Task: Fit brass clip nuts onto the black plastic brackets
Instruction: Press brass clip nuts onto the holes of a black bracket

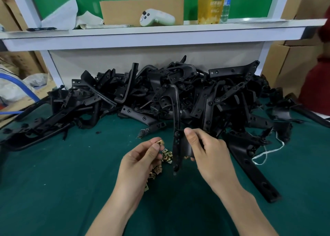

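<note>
The left hand held one small brass clip nut in a narrow grip between thumb and fingertips, raised above the dark green surface. Just beside it, the right hand had its grip closed round a long, curved black plastic bracket, held roughly upright. A scatter of loose brass clip nuts lay between and beneath the hands. Behind, a heap of black plastic brackets covered the surface below a white shelf.

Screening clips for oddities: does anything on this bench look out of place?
A loose white string trails across the green mat beside the bracket heap; a white handheld controller sits on the shelf, unrelated to the fitting work.
</note>
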`<move>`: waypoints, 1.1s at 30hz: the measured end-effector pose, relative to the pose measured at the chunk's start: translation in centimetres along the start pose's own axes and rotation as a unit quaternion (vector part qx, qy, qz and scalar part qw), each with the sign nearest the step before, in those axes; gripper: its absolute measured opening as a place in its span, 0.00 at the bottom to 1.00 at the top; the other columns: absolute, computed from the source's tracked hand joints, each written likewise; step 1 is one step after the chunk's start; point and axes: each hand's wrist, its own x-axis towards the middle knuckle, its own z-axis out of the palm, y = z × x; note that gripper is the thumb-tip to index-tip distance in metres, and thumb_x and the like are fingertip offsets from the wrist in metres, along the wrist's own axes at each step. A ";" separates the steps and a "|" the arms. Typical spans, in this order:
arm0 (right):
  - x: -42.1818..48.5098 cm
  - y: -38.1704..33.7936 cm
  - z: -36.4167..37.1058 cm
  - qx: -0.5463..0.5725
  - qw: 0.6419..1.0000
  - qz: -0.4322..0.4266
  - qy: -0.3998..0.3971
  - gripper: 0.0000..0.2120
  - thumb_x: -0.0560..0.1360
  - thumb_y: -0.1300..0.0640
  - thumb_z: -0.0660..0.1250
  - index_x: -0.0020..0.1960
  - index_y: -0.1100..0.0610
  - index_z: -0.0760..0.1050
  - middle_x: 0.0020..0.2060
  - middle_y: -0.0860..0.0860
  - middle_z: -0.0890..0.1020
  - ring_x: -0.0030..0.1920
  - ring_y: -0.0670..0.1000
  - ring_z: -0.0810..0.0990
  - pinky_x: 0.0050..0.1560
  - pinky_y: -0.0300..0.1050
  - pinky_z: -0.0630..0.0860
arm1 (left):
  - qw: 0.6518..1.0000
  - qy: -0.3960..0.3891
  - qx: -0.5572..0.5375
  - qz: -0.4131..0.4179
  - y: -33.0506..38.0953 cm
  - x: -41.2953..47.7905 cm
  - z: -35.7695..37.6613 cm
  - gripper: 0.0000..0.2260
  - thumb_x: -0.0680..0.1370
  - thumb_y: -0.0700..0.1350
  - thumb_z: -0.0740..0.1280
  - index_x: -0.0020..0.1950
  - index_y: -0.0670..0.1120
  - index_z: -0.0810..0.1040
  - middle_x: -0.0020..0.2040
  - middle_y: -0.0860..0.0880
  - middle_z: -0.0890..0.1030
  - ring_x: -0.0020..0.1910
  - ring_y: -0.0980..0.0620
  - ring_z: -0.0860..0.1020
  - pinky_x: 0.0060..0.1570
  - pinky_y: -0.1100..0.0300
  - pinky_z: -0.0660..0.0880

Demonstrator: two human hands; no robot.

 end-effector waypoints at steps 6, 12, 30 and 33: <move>-0.1 -0.2 -0.1 0.017 0.998 -0.010 0.052 0.18 0.79 0.34 0.55 0.55 0.40 0.79 0.24 0.42 0.75 0.26 0.44 0.78 0.36 0.52 0.80 | 1.000 -0.001 -0.004 -0.010 0.1 -0.1 0.2 0.12 0.71 0.49 0.73 0.52 0.48 0.87 0.46 0.47 0.85 0.40 0.55 0.80 0.42 0.64 0.79; -0.4 -1.5 -0.6 0.039 0.978 -0.046 0.197 0.22 0.78 0.39 0.61 0.68 0.44 0.76 0.23 0.45 0.67 0.23 0.46 0.65 0.28 0.35 0.62 | 0.997 -0.013 -0.072 -0.030 0.7 -0.5 0.7 0.05 0.74 0.47 0.71 0.47 0.49 0.86 0.48 0.42 0.85 0.41 0.50 0.82 0.40 0.61 0.80; -3.6 -3.5 1.2 0.098 0.982 -0.143 -0.081 0.20 0.75 0.41 0.67 0.65 0.26 0.68 0.55 0.34 0.77 0.60 0.41 0.77 0.59 0.32 0.71 | 0.973 0.011 -0.225 -0.057 2.4 -0.7 0.2 0.13 0.69 0.49 0.73 0.52 0.46 0.87 0.52 0.45 0.86 0.45 0.50 0.85 0.44 0.56 0.83; -3.6 -3.7 1.6 0.056 0.971 -0.220 -0.077 0.15 0.73 0.51 0.68 0.55 0.38 0.70 0.50 0.35 0.76 0.56 0.42 0.77 0.67 0.35 0.66 | 0.968 0.023 -0.245 -0.054 2.3 -0.3 -0.1 0.06 0.71 0.49 0.73 0.46 0.50 0.85 0.48 0.50 0.85 0.43 0.54 0.83 0.44 0.60 0.81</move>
